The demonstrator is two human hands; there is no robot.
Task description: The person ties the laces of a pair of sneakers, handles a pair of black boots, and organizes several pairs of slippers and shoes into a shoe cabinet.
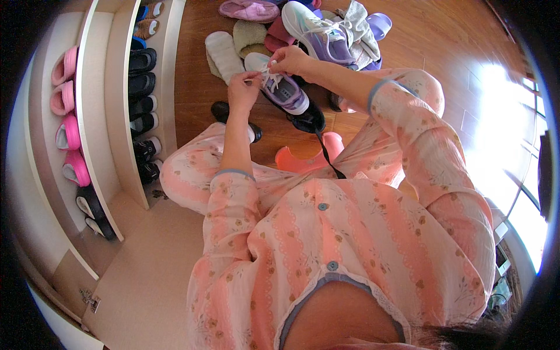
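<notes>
A white-and-purple sneaker [286,93] is in front of me, its toe pointing away and its heel towards me. White laces [272,78] cross its tongue. My left hand [244,89] pinches a lace at the shoe's left side. On the other side, the fingertips of my right hand [289,61] grip a lace above the toe end. Beneath the sneaker's heel is a black item [309,120], mostly covered, with a black strap [326,153] running towards my lap. The matching sneaker [321,37] lies beyond my right hand on a pile of footwear.
A shoe cabinet [164,65] on the left holds pink clogs [68,131] and black shoes [142,85]. Slippers [251,38], a white insole-like piece [223,54] and a grey cloth [361,33] lie on the wooden floor [411,48]. A pink plastic stool [302,158] is between my legs.
</notes>
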